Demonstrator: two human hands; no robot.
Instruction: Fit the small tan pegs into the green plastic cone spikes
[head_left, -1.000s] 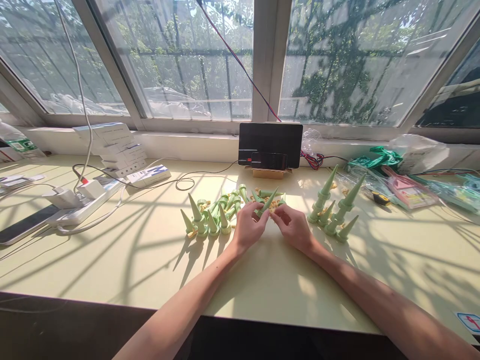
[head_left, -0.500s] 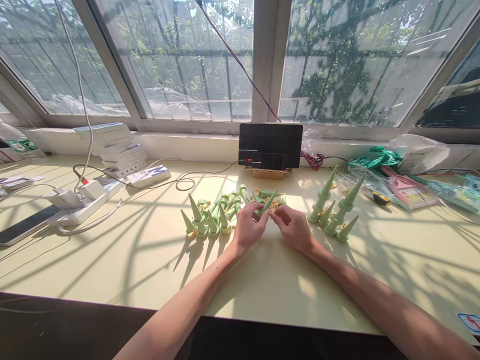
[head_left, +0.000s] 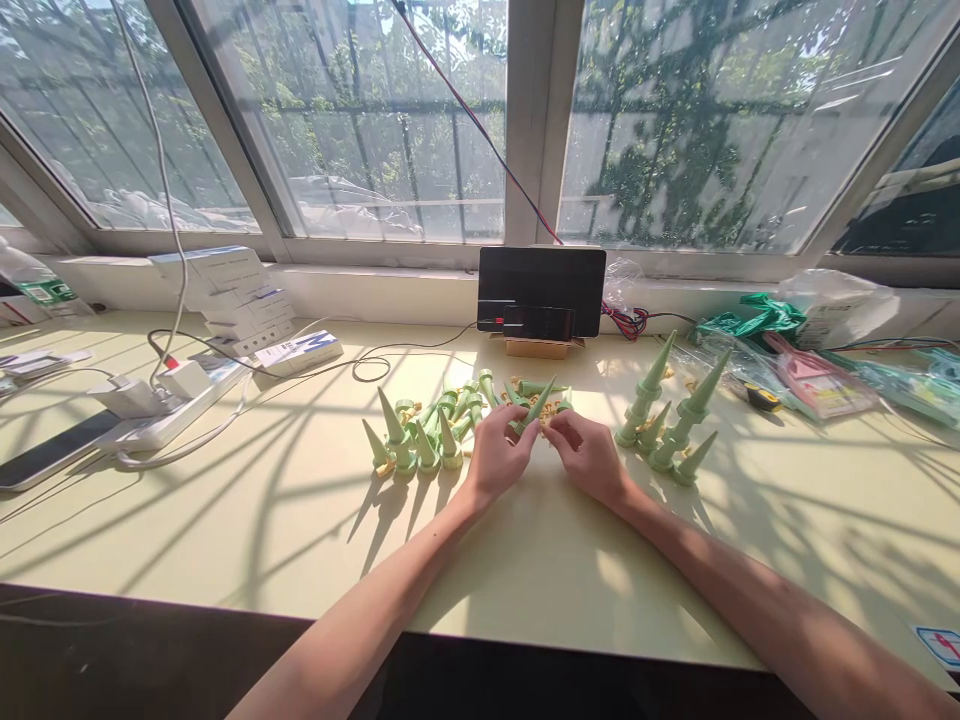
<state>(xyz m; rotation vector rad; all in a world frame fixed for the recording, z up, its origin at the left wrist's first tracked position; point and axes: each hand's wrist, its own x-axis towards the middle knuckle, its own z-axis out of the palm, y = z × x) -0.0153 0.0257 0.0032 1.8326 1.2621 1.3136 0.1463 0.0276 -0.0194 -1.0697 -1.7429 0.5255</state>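
l hand (head_left: 501,452) grips green spike (head_left: 538,402), well back from desk's (head_left: 300,525) front edge; r hand (head_left: 589,455) fingertips nr its base (can't tell if pinching). best: spike steady, fingers aligned.

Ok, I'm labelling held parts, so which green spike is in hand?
The slanted green spike in the left hand, its tip pointing up and right; the other spikes stand or lie unheld.

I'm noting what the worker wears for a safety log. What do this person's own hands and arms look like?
The left hand and right hand are bare: no gloves, and no rings that show. No watch or bracelet shows at either wrist. The left forearm and right forearm show no sleeves within the picture.
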